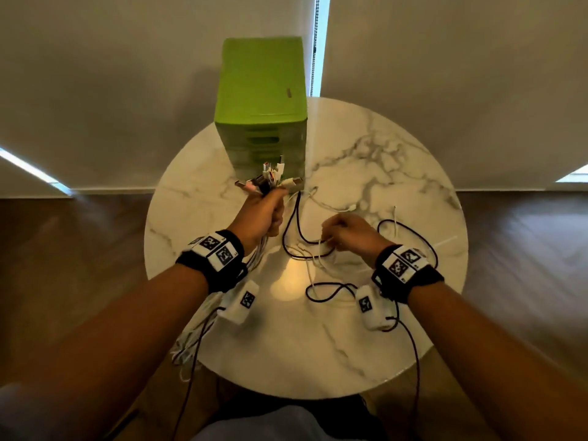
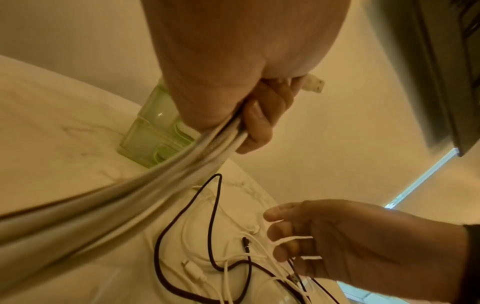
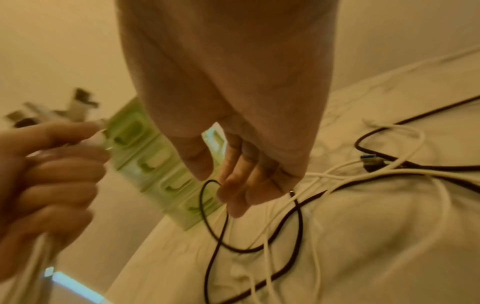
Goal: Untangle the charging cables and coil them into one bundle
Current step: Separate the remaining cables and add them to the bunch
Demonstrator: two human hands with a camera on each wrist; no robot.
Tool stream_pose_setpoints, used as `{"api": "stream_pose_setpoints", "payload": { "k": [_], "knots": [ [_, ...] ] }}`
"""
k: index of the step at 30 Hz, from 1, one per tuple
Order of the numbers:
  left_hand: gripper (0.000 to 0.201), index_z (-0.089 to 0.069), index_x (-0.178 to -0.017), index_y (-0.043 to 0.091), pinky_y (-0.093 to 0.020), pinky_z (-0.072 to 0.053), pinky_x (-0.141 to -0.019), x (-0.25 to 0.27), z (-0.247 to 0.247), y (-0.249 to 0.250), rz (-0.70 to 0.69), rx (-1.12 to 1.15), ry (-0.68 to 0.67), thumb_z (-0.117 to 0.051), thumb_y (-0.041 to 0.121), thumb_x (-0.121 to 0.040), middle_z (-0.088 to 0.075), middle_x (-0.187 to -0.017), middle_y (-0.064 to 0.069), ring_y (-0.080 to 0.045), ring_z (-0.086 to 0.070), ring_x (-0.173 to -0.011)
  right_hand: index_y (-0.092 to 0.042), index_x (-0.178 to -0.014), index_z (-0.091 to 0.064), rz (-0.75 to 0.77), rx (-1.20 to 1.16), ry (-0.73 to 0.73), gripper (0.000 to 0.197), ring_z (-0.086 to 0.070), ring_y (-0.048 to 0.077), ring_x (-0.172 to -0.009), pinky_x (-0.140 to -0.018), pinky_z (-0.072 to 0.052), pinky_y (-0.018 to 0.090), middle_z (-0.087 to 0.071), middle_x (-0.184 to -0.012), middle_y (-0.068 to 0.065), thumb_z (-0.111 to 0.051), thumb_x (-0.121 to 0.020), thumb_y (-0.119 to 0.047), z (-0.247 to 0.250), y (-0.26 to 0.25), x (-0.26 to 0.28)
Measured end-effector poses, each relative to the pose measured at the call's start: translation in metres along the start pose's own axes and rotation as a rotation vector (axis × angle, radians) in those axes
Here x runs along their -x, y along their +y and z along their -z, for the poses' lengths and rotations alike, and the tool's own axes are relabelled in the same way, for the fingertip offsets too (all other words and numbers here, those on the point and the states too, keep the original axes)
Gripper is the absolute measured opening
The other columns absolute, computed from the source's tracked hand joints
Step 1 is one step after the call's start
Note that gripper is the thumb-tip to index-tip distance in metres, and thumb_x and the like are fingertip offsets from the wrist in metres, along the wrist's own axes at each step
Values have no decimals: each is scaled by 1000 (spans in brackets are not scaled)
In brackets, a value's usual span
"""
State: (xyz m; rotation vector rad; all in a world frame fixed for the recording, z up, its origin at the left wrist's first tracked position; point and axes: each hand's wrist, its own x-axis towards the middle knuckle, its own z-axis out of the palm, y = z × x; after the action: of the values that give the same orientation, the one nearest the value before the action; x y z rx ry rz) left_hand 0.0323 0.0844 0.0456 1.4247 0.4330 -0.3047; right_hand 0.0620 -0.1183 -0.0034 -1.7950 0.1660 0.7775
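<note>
I am gripping a bunch of white cables (image 1: 269, 183) in my fisted left hand (image 1: 264, 214) just before the green drawer unit (image 1: 261, 100), while my right hand (image 2: 337, 240), as only the left wrist view shows, is hooking white strands among its curled fingers above the loose black cable (image 1: 292, 230) on the marble table (image 1: 397, 173).

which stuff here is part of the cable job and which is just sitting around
Part of the job:
- gathered cables gripped in the left hand
- white cable pinched by the right hand
- loose black cable on the table

Just sitting around:
- green drawer box
</note>
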Motion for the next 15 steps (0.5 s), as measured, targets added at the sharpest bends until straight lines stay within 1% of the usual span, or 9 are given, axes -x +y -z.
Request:
{"api": "stream_pose_setpoints", "payload": {
  "k": [2,4,5,7,8,9,11,14,15],
  "knots": [
    [47,-32,-59,28,-24,-18,-45,-6,-7,-5,35,18,26,-50,35,-102,-25,-54,8,-11,-19,-46,-7,-106,-60,-35,-24,46,12,-61,17,-61,-48,-45,17,-67,-87,12,-54,-95,-5,14,0,-22],
    [47,-31,-59,28,-23,-19,-43,-11,-12,-10,70,52,54,-48,35,-103,-25,-52,9,-10,-20,-45,-9,-110,-56,-53,-100,42,15,-60,17,-54,-46,-45,17,-65,-82,13,-54,-96,-4,19,-3,-44],
    [47,-31,-60,28,-24,-20,-43,-12,-13,-11,83,59,68,-48,35,-103,-26,-52,9,-10,-20,-44,-11,-112,-55,-56,-133,32,17,-61,17,-51,-47,-46,18,-65,-81,13,-54,-96,-4,19,-3,-55],
    [46,-31,-61,28,-25,-18,-45,-14,-18,-15,98,53,95,-48,34,-103,-26,-53,8,-11,-20,-46,-14,-120,-52,-79,-166,0,25,-59,17,-48,-53,-48,26,-67,-79,12,-54,-96,-7,16,-1,-74],
    [46,-31,-61,27,-27,-17,-46,-14,-20,-15,92,39,102,-49,34,-103,-26,-54,7,-12,-20,-47,-15,-124,-50,-90,-179,-7,28,-57,17,-47,-54,-46,29,-68,-77,11,-54,-97,-8,14,-1,-84],
    [46,-32,-61,27,-28,-17,-47,-15,-22,-16,86,24,110,-49,34,-103,-26,-55,6,-12,-21,-47,-16,-126,-47,-102,-181,-14,29,-55,16,-45,-52,-43,29,-68,-76,10,-54,-98,-10,11,-1,-92],
    [47,-33,-59,27,-28,-19,-46,-14,-25,-18,73,1,118,-50,32,-103,-27,-55,5,-13,-22,-47,-16,-124,-46,-132,-164,-30,25,-50,13,-38,-48,-37,25,-68,-75,9,-52,-100,-11,5,-7,-101],
    [47,-36,-58,27,-30,-17,-48,-16,-30,-24,69,12,150,-51,31,-103,-28,-55,4,-13,-22,-48,-13,-110,-50,-167,-102,-100,10,-49,12,-35,-37,-33,16,-69,-82,11,-47,-103,-19,-4,-9,-111],
    [46,-36,-60,27,-31,-16,-49,-16,-31,-26,65,28,161,-52,31,-103,-27,-56,4,-14,-21,-50,-12,-106,-53,-157,-59,-94,14,-50,13,-35,-37,-32,16,-71,-86,11,-46,-103,-25,-4,-9,-112]
  ]
}}
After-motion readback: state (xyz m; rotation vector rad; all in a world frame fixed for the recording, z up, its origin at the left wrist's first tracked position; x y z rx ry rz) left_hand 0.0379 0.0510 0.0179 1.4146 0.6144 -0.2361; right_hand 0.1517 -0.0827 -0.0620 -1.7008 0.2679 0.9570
